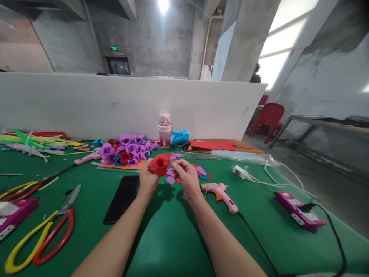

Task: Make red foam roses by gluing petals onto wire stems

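A red craft rose point(160, 164) is held up over the table in my left hand point(147, 180), its layered petals facing me. My right hand point(186, 177) is just right of the rose, thumb and fingertips pinched together near its edge; whatever they hold, if anything, is too small to make out. Below and behind my hands lie loose purple, red and blue petal pieces point(201, 170). A pink hot glue gun point(220, 192) with a glowing light rests beside my right wrist. To the left of my left forearm lies a black phone point(122, 198).
Large scissors point(67, 209) lie at left, with purple power strips at both sides point(298, 213). Finished purple flowers point(131, 148), a pink bottle point(165, 130) and red sheets point(213, 145) line the back, before a white partition point(121, 104). A cable crosses the right.
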A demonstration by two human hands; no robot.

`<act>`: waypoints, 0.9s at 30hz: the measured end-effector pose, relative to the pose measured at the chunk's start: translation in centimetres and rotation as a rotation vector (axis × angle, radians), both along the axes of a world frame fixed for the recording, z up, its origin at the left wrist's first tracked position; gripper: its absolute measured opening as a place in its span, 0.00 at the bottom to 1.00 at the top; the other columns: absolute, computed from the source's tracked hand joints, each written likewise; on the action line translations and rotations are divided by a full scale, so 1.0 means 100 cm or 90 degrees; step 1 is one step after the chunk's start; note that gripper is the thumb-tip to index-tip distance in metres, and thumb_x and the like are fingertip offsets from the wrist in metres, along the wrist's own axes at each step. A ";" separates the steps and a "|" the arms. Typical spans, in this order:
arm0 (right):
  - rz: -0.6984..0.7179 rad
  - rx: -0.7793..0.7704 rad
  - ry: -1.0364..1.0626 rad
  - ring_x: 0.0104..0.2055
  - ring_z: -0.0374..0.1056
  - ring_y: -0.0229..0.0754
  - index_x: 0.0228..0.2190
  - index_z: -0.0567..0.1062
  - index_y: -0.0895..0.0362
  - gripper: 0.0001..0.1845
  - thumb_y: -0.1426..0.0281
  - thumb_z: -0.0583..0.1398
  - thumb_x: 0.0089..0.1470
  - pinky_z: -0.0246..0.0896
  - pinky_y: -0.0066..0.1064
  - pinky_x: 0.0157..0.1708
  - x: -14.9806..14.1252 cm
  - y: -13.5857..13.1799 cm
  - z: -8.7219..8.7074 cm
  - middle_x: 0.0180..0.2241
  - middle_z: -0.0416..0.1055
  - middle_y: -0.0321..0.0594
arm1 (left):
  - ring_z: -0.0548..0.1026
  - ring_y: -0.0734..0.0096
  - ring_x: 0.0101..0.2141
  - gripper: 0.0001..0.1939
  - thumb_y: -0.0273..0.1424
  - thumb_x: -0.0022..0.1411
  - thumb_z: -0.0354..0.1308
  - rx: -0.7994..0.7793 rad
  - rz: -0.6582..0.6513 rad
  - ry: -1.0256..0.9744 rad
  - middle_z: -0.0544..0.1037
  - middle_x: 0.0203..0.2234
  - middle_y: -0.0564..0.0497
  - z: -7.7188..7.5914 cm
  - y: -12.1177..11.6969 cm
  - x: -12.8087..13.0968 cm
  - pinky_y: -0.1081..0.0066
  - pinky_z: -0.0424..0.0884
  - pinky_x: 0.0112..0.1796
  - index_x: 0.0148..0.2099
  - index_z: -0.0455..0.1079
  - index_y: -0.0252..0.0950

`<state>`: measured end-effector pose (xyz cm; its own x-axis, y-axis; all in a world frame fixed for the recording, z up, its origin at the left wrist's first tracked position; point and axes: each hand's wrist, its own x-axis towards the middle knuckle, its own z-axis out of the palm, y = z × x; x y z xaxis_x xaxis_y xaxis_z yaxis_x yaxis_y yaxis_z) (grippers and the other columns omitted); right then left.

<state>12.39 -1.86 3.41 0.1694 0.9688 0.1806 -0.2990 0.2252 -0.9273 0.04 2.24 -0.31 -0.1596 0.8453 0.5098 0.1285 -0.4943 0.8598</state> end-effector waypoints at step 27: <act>-0.049 0.033 -0.134 0.19 0.57 0.33 0.22 0.72 0.56 0.09 0.63 0.62 0.43 0.51 0.26 0.20 0.007 0.005 -0.002 0.18 0.65 0.31 | 0.72 0.71 0.30 0.12 0.37 0.49 0.63 0.004 -0.042 0.044 0.77 0.28 0.53 0.002 -0.003 0.002 0.72 0.68 0.34 0.35 0.73 0.35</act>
<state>13.13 -1.39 3.18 0.1951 0.9431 0.2691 -0.0799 0.2888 -0.9541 0.28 1.96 -0.09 -0.0680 0.8500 0.5224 0.1546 -0.5083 0.8472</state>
